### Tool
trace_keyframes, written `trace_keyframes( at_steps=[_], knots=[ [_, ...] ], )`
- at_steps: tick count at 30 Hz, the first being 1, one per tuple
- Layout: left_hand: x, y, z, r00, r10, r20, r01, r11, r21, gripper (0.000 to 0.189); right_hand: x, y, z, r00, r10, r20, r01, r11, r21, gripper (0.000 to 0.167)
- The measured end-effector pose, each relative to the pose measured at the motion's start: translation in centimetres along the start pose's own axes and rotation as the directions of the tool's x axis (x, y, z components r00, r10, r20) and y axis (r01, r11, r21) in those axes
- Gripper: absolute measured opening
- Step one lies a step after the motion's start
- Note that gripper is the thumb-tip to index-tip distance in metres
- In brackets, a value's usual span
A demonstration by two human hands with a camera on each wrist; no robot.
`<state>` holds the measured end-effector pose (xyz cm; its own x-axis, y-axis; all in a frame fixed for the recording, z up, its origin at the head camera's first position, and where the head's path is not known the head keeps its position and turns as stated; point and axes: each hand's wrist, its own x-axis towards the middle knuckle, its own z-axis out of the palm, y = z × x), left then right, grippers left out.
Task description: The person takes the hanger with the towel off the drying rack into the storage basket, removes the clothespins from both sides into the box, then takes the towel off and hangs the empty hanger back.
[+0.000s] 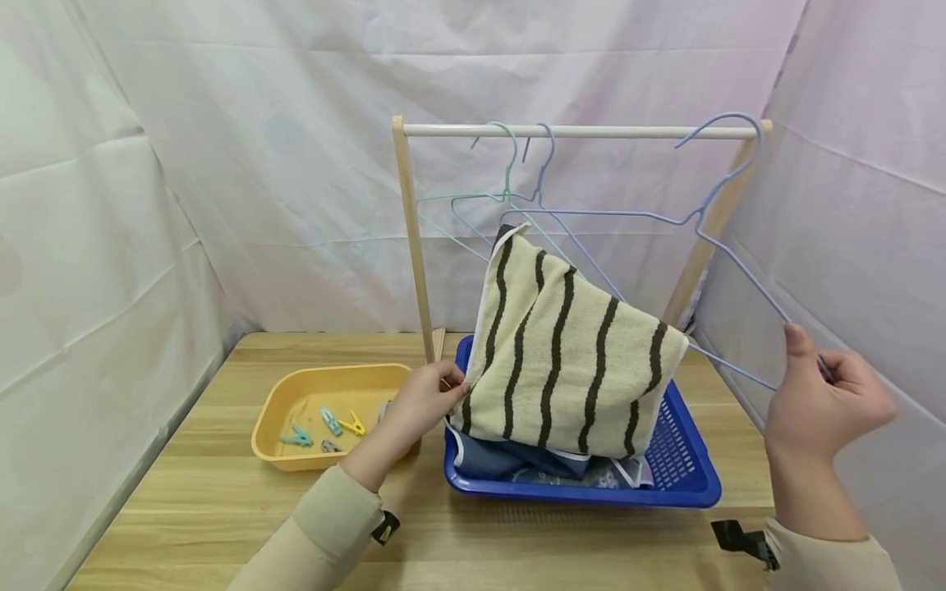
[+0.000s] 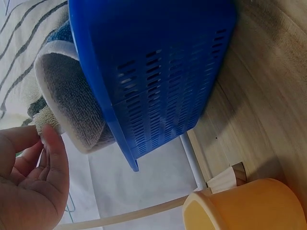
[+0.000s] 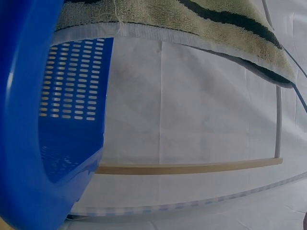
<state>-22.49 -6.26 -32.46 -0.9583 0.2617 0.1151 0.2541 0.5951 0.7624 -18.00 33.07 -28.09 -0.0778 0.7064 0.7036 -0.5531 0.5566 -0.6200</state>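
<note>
A cream towel with dark wavy stripes [image 1: 562, 353] hangs draped over the lower bar of a blue wire hanger [image 1: 713, 199]. My left hand [image 1: 424, 402] pinches the towel's lower left corner between thumb and fingers; in the left wrist view that pinched corner [image 2: 48, 120] shows close to the blue basket. My right hand [image 1: 824, 402] grips the hanger's right end, holding it tilted in front of the rack. The towel overlaps the blue basket [image 1: 576, 493] in the head view. Folded blue-grey cloth [image 1: 491, 455] lies in the basket.
Behind stands a wooden rack with a white rail [image 1: 621, 131]. A green hanger [image 1: 510, 164] and another blue hanger [image 1: 544, 164] hang on it. To the left, a yellow tub [image 1: 288, 386] holds several clothespins [image 1: 330, 420].
</note>
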Motion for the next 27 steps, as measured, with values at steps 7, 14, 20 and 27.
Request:
trace_keyframes(
  at_steps=[7,14,20,27],
  knots=[
    [0.3,0.2,0.0,1.0,0.015,0.022,-0.015,1.0,-0.007,0.008,0.8,0.1,0.6,0.999,-0.033,0.007,0.033,0.999,0.0,0.066],
    [0.5,0.5,-0.3,0.999,0.006,0.041,-0.006,1.0,-0.005,0.009,1.5,-0.4,1.2,1.0,-0.017,0.002,0.017,0.994,-0.107,0.063],
    [0.6,0.6,-0.6,0.997,-0.03,0.065,0.031,0.999,-0.018,0.009,2.2,-0.9,1.8,1.0,-0.007,0.008,0.008,0.988,-0.152,0.064],
    [0.8,0.8,-1.1,0.995,-0.053,0.082,0.056,0.998,-0.034,0.01,3.0,-1.2,2.6,1.0,-0.013,0.014,0.014,0.999,-0.042,0.063]
  ],
)
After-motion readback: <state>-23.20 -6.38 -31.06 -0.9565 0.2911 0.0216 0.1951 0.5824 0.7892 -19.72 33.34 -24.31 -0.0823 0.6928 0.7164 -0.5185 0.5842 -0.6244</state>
